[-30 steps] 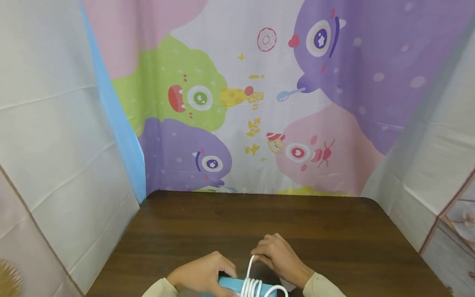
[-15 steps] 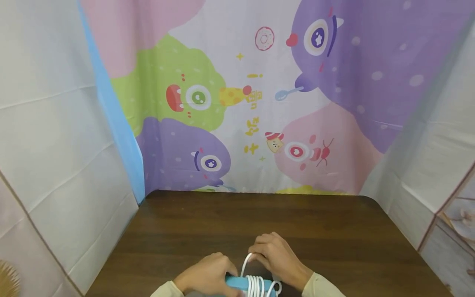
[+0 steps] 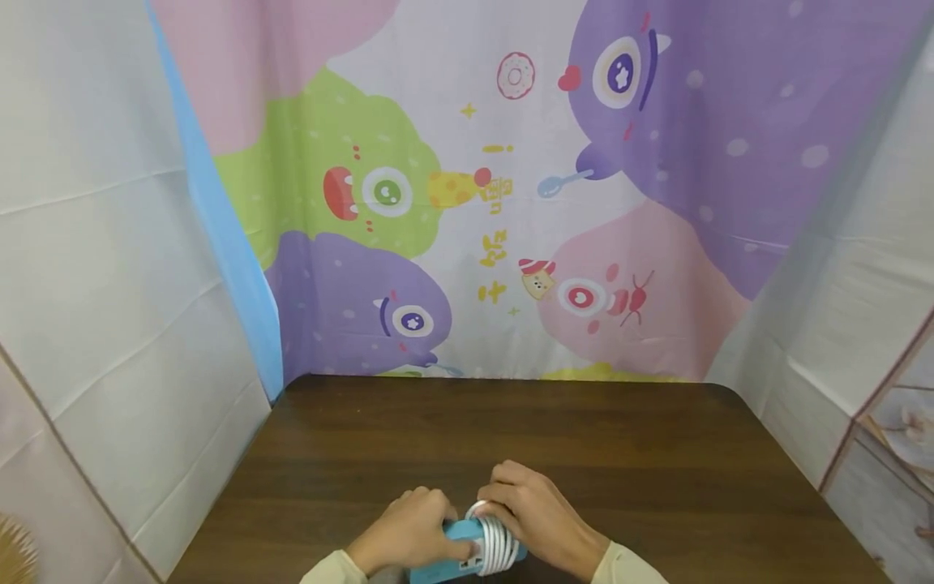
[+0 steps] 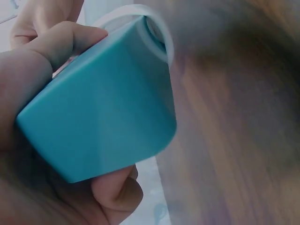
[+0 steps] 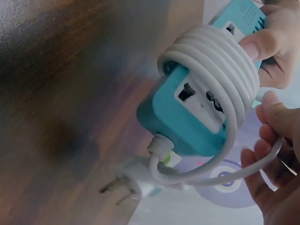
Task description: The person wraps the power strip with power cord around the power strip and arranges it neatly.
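Observation:
A teal power strip point(image 3: 438, 573) with white socket faces is near the bottom of the head view. My left hand point(image 3: 409, 529) grips one end of it, thumb on the socket side and fingers beneath. Several turns of white cord point(image 5: 211, 61) circle its middle. In the right wrist view the cord leaves the strip's end through a ribbed collar point(image 5: 160, 144). My right hand point(image 3: 540, 517) is close against the wound turns, its curled fingers holding a length of the cord. A white plug point(image 5: 137, 178) with metal prongs hangs beyond the strip, slightly blurred.
A dark brown wooden table point(image 3: 511, 422) lies under and beyond both hands. Behind it hangs a curtain point(image 3: 467, 341) with cartoon monsters. Pale fabric panels point(image 3: 146, 324) stand along both sides. A straw-coloured bristly thing point(image 3: 14, 551) shows at the lower left edge.
My right hand has moved left and down to the strip, bringing the cord in against the wound turns. The strip has risen and tilted in my left hand, showing its sockets.

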Tool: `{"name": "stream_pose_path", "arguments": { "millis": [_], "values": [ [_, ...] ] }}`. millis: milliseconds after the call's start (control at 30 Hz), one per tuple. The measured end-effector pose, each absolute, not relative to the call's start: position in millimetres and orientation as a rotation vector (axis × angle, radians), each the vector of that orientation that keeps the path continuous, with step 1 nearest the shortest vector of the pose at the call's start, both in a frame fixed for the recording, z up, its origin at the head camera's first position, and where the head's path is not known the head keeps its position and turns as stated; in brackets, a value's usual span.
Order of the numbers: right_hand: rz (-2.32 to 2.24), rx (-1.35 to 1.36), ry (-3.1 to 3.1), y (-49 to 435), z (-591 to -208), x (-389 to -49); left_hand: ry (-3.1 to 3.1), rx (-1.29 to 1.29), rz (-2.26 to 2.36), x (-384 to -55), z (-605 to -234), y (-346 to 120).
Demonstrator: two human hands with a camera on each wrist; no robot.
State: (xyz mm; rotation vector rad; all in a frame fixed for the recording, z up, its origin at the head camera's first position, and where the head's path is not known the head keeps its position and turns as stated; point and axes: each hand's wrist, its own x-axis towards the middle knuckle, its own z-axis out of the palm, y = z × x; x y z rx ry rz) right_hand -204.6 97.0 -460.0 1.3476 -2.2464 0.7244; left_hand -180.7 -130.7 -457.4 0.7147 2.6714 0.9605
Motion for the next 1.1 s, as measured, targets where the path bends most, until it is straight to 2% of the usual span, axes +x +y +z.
{"name": "stream_pose_path", "arguments": {
  "millis": [567, 800, 1100],
  "values": [
    [0.828, 1.22, -2.345, 93, -462, -204, 3.094, 0.576, 0.817, -186, -457, -132],
    [0.981, 1.104, -2.392, 93, -463, -202, 3.091, 0.366, 1.122, -192, -458, -142],
    [0.978, 1.134, -2.313, 91, -469, -203, 2.774, 0.203, 1.568, -196, -451, -147]
  ]
}}
